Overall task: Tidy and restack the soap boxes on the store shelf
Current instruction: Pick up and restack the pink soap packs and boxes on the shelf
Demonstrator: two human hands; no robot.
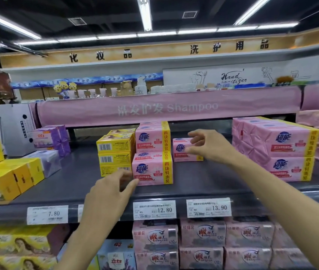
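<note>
Head view. A two-high stack of pink soap packs (152, 164) is standing midway along the grey shelf (203, 182). The left hand (111, 191), fingers loosely spread and gripping nothing, is reaching at the stack's lower left corner, with the thumb just beside the bottom pack; contact cannot be told. Right of the stack and further back, a single pink soap box (180, 151) is sitting alone, and the right hand (211, 146) is hovering at its right end, fingers wide apart. Three piled yellow boxes (113, 152) are standing against the stack's left side
</note>
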